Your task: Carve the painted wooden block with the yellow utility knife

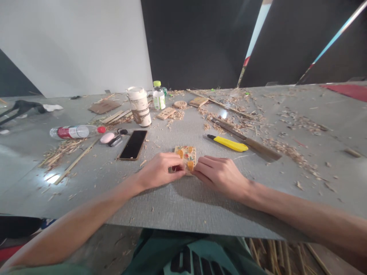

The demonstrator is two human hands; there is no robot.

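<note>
A small light-coloured rectangular piece lies on the grey table in front of me, patterned with orange-yellow shapes and touches of red and green. At its left and lower edge, my left hand is closed, with curled fingers and the thumb against the piece. My right hand is closed at the opposite edge, its fingers bent together and their tips on the lower right corner. The fingers cover part of the piece's lower half. A yellow utility knife lies beyond my right hand, and a dark phone beyond my left.
Behind the knife lies a long wooden-handled blade. A paper cup, a green-capped bottle and carved wooden pieces stand or lie farther back. A plastic bottle lies left. Wood shavings litter the table.
</note>
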